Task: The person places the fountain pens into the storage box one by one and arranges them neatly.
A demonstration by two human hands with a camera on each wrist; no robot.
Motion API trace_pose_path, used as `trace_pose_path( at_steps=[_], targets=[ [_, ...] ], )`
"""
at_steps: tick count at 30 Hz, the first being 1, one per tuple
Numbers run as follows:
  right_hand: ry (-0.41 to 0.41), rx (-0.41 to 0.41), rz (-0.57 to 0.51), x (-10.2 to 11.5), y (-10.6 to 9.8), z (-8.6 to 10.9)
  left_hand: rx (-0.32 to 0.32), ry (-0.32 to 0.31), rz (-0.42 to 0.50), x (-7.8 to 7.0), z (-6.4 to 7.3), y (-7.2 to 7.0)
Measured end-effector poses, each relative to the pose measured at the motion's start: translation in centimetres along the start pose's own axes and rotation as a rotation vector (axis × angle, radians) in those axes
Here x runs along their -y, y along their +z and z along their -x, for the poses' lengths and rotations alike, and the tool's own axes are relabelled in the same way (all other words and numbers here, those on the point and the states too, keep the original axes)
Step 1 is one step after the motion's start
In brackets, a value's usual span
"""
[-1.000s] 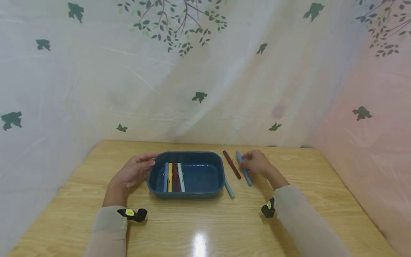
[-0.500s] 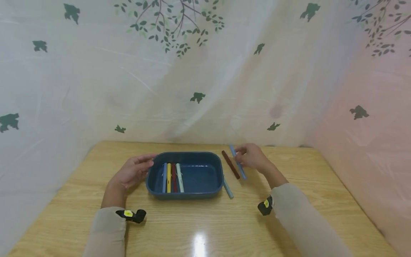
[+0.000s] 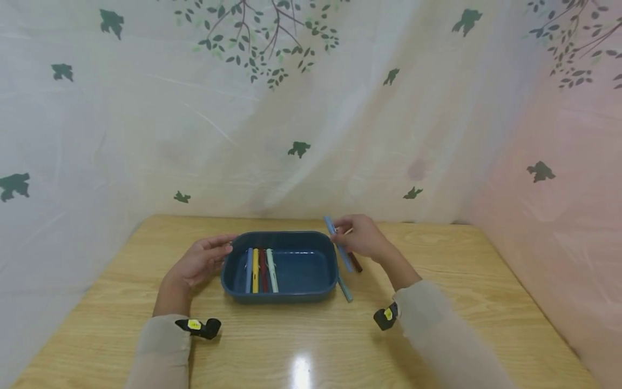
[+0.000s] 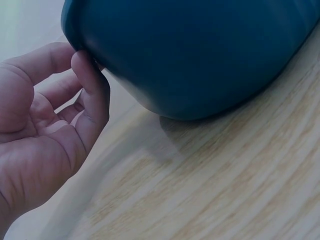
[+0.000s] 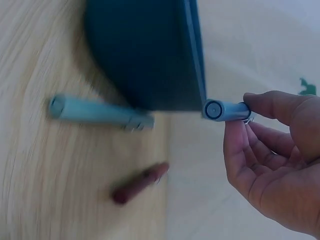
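tbh from here the right grip (image 3: 363, 236) and blue pen (image 3: 344, 256) block most of the red pen (image 3: 357, 263), around the box (image 3: 305, 270)'s 3 o'clock. Teal pen (image 3: 346, 290) at 4? Far end's hidden.

The surface (image 3: 262, 346) is of light wood with visible grain, and a white glare (image 3: 301, 371) of light lies on its near part. Behind it stands a pale, creased sheet (image 3: 233, 167), bearing green birds (image 3: 298, 149) and leafy branches (image 3: 277, 32). Toward the right, the sheet becomes pinkish.
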State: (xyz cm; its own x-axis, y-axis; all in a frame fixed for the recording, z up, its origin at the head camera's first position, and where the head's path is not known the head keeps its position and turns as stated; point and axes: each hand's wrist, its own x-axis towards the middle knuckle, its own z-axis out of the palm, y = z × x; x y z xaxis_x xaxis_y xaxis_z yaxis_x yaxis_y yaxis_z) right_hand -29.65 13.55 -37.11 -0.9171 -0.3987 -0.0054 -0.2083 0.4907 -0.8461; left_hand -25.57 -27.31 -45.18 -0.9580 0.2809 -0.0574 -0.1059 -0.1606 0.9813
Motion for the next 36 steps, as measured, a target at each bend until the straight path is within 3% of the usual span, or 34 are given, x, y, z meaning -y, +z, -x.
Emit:
trace_pose_path(
  at_steps=[15,22,36],
  targets=[
    [-0.058,0.040,-0.089,3.0,4.7,-1.0,-0.022,-0.011,-0.013,0.0,-0.3,-0.3],
    [-0.072,0.037,-0.079,3.2,6.9,-1.4,-0.048,-0.025,-0.010,0.0,-0.3,-0.2],
    [-0.026,0.017,-0.101,3.1,10.6,-2.0,-0.038,-0.021,-0.013,-0.1,-0.3,-0.1]
  ],
)
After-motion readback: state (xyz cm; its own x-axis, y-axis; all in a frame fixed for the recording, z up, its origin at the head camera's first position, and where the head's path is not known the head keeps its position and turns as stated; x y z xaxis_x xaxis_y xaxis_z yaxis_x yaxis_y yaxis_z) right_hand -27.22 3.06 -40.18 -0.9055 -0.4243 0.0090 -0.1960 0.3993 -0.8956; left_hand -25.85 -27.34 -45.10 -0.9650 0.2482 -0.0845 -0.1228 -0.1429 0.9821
